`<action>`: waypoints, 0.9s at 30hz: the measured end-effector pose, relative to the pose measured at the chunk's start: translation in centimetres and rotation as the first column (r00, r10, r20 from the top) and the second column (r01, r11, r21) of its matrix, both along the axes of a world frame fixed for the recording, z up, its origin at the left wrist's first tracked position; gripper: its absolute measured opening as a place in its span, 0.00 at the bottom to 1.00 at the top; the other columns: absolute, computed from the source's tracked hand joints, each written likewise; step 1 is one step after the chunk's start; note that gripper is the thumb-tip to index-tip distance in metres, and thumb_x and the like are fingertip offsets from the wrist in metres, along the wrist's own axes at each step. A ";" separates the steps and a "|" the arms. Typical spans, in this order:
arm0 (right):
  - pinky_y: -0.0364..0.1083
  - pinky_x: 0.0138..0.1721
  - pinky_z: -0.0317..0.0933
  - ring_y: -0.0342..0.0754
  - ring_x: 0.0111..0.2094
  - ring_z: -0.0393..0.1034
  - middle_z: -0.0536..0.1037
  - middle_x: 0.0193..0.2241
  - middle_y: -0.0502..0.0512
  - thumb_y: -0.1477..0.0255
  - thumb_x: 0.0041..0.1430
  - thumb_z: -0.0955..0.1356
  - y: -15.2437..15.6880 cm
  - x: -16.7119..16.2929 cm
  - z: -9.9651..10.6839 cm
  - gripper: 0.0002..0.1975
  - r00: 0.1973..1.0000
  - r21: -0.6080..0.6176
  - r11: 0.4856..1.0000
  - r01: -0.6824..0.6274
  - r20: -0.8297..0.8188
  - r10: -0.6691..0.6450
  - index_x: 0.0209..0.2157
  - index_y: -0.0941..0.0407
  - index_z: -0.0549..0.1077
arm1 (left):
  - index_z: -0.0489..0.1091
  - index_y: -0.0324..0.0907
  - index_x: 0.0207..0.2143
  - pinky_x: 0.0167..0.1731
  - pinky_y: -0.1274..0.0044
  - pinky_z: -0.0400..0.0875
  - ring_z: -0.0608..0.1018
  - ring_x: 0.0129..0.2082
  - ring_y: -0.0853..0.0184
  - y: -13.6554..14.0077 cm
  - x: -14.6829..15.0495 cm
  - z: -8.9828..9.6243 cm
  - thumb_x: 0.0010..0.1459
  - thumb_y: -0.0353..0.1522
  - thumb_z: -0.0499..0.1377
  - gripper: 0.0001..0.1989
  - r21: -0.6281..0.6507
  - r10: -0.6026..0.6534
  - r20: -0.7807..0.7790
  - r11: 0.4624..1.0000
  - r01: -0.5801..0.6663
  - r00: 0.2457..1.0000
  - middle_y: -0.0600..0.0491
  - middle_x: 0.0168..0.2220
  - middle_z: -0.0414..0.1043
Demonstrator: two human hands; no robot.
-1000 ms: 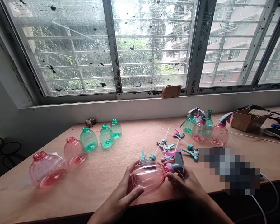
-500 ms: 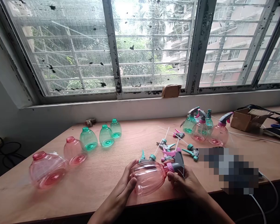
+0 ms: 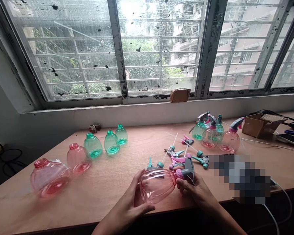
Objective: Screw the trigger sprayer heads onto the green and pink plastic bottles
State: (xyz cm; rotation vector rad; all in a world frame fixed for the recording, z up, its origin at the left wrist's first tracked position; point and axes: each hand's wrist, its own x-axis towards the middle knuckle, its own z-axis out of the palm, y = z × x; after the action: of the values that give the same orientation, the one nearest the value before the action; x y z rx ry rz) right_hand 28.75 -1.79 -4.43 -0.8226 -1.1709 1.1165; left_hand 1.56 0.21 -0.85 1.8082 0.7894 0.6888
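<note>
A clear pink spray bottle (image 3: 158,186) lies sideways between my hands above the front of the table, its neck to the right. Around its base end curves my left hand (image 3: 134,199), the thumb now under the bottle's near side. My right hand (image 3: 194,189) grips the pink collar of the grey spray head (image 3: 187,171) at the neck. Just behind the bottle lie several loose spray heads, among them a green-collared one (image 3: 201,160) and a pink one (image 3: 188,141), some with thin white tubes.
Open-necked bottles stand at the left, pink (image 3: 50,181) and green (image 3: 93,147). Bottles with spray heads (image 3: 229,140) stand at the back right, beside a cardboard box (image 3: 262,125). A blurred dark object (image 3: 242,179) and a white cable (image 3: 271,215) lie to the right.
My left thumb has slid from the bottle's side down to its lower near edge, and the bottle has turned slightly. My right hand keeps its grip at the collar.
</note>
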 end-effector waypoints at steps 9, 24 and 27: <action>0.43 0.23 0.68 0.44 0.27 0.67 0.77 0.43 0.58 0.64 0.55 0.77 0.0 -0.1 0.0 0.15 1.000 0.015 1.000 0.013 0.008 -0.013 0.43 0.55 0.80 | 0.46 0.47 0.70 0.71 0.59 0.41 0.50 0.72 0.53 -0.1 -0.1 0.7 0.67 0.53 0.50 0.37 -0.027 0.012 0.020 1.000 -0.011 1.000 0.47 0.74 0.45; 0.44 0.22 0.67 0.45 0.23 0.64 0.73 0.23 0.49 0.58 0.51 0.77 0.0 -0.2 0.5 0.20 0.998 -0.021 0.999 0.046 0.041 -0.046 0.41 0.56 0.81 | 0.45 0.51 0.69 0.71 0.61 0.41 0.52 0.72 0.53 0.1 0.3 0.3 0.56 0.34 0.69 0.47 0.017 0.054 -0.033 0.998 -0.053 0.998 0.48 0.72 0.48; 0.44 0.22 0.66 0.45 0.24 0.65 0.74 0.27 0.51 0.58 0.51 0.78 -0.1 -0.2 0.7 0.18 0.999 -0.009 0.999 0.033 0.014 -0.033 0.38 0.56 0.81 | 0.45 0.51 0.69 0.71 0.61 0.41 0.53 0.71 0.52 0.0 0.4 0.4 0.56 0.33 0.69 0.47 0.014 0.053 -0.033 0.999 -0.052 0.998 0.48 0.72 0.49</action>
State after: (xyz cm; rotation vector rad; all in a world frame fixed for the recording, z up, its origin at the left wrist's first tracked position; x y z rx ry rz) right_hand 28.52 -1.88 -3.73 -0.8557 -1.1604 1.0913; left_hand 1.96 0.24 -0.48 1.8205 0.8592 0.7007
